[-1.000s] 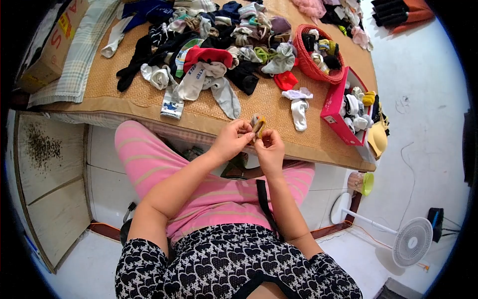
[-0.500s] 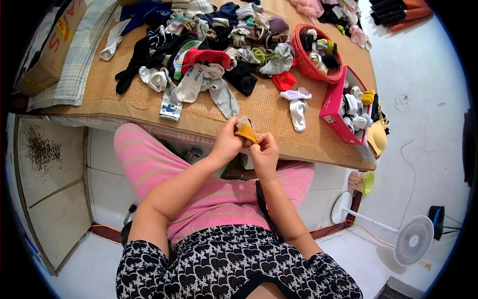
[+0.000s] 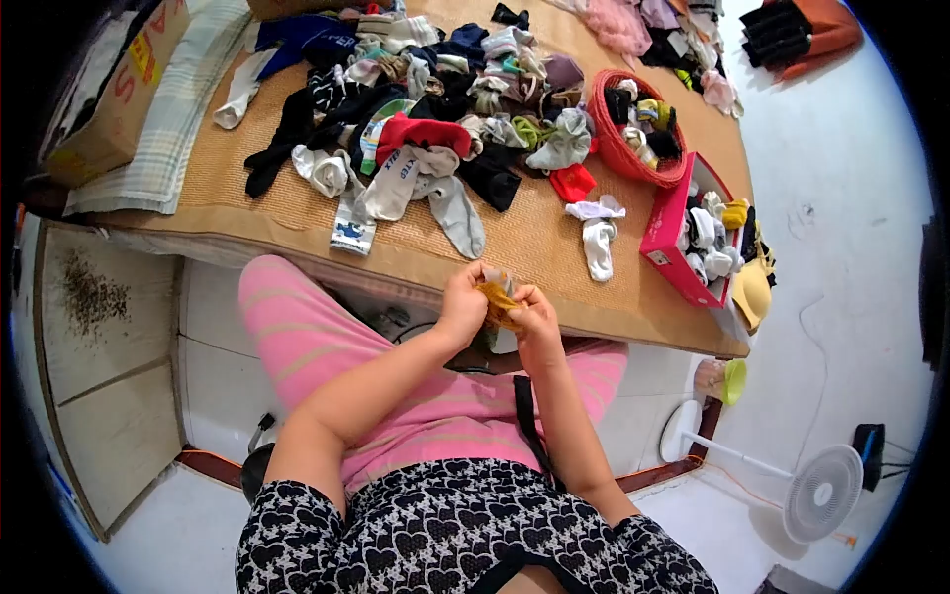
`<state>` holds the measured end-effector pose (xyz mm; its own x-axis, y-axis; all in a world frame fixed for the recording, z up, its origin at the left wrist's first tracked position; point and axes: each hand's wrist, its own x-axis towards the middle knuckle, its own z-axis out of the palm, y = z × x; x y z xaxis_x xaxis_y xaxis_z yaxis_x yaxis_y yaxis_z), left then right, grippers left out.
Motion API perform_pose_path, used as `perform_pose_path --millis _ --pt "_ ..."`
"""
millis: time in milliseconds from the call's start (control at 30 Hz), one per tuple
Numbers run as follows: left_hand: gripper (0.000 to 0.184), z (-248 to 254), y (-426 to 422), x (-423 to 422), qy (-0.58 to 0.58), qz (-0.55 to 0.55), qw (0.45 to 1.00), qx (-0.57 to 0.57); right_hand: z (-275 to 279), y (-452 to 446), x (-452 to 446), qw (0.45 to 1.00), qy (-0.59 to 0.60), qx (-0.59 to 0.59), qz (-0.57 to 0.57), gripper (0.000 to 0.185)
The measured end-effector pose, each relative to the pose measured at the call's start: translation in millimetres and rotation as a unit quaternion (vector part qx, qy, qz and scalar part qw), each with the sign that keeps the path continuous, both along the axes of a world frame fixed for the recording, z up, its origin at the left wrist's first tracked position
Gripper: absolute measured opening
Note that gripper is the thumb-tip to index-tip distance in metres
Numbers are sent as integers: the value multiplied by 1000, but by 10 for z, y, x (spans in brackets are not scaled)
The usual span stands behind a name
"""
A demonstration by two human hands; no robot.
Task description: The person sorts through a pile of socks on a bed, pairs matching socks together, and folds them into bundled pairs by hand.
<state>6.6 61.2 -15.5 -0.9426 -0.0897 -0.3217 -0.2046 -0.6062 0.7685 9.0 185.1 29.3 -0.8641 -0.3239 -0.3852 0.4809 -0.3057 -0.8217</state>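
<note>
Both my hands pinch a mustard-yellow sock [image 3: 498,305] with a greyish part at its top, above my lap at the bed's front edge. My left hand [image 3: 463,309] grips its left side, and my right hand [image 3: 537,325] has the right side between thumb and fingers. The sock is bunched up, and the fingers cover some of it. Beyond my hands lies a big heap of loose socks [image 3: 435,129], with a grey sock [image 3: 457,220] and a white sock [image 3: 394,188] on the near side. A white pair [image 3: 598,238] rests apart, to the right.
A red woven basket [image 3: 602,129] and a pink box [image 3: 665,243], both holding rolled socks, stand at the right. A yellow bra cup [image 3: 753,294] hangs by the mat-covered bed's [image 3: 554,247] corner. At left is a cardboard box [image 3: 129,109]; a white fan [image 3: 823,493] stands on the floor.
The yellow sock has gone from a smooth folded shape to a crumpled one between my fingers. Both hands still hold it. The whole view has shifted slightly, with the bed appearing lower.
</note>
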Motion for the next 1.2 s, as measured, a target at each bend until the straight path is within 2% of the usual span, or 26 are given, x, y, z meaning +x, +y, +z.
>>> perform_pose_path --millis 33,100,233,267,433,500,567,600,667,700,767,800,833,867,900,933,967,1033,1067,1100,1167,1200 --pt "28 20 -19 -15 -38 2 999 -10 5 -35 18 1000 1 -2 3 16" --pt "25 61 -26 -13 -48 -3 999 5 3 -82 45 967 154 197 56 21" --pt "18 75 43 45 -63 -32 997 19 -38 -81 23 953 144 267 -17 11" --pt "15 25 78 41 -46 -36 998 19 -54 -109 15 956 146 246 -67 14" --pt "17 82 131 55 -78 -110 991 5 -92 -25 -23 957 132 215 -140 15" --pt "20 91 91 43 -21 -239 968 -76 -148 39 -40 966 90 179 -163 16" --pt "19 324 -13 1 -53 -284 955 -66 -226 90 -55 964 78 194 -165 21" --pt "18 372 -45 -8 -54 -327 941 -60 -271 138 -74 973 29 176 -143 24" --pt "11 274 -90 -12 -35 -405 912 -48 -350 228 -98 983 -38 161 -74 32" --pt "11 234 -91 16 -34 -405 912 -50 -326 196 -106 984 -37 160 -75 32" --pt "13 170 -17 102 -70 -263 949 161 -278 146 -113 987 -31 129 -91 32" --pt "18 -1 -24 106 -76 -235 948 203 -322 159 -101 985 30 157 -58 33" --pt "19 2 -70 88 -54 -212 956 197 -361 165 -100 980 82 176 -32 34" --pt "17 11 -101 58 -59 -191 965 170 -394 189 -91 986 84 146 4 36" --pt "19 71 -134 25 -64 -169 973 143 -241 108 -48 996 14 91 -3 40" --pt "20 109 -153 -1 -50 -160 980 105 -168 57 -21 995 -9 100 2 41" --pt "20 141 -161 -15 -36 -148 986 67 -136 52 -19 982 -4 183 42 43" --pt "21 129 -127 -15 -23 -150 987 46 -118 45 4 956 157 238 62 47" --pt "22 62 -98 -7 -2 -150 989 14 -101 56 -5 969 84 228 40 45" --pt "24 45 -78 7 19 -148 989 -18 -101 99 -28 969 86 229 34 45" --pt "25 26 -52 34 33 -161 986 -23 -101 215 -96 993 25 114 -36 38" --pt "24 27 -47 42 14 -158 986 -43 -53 266 -137 992 -14 103 -73 30"
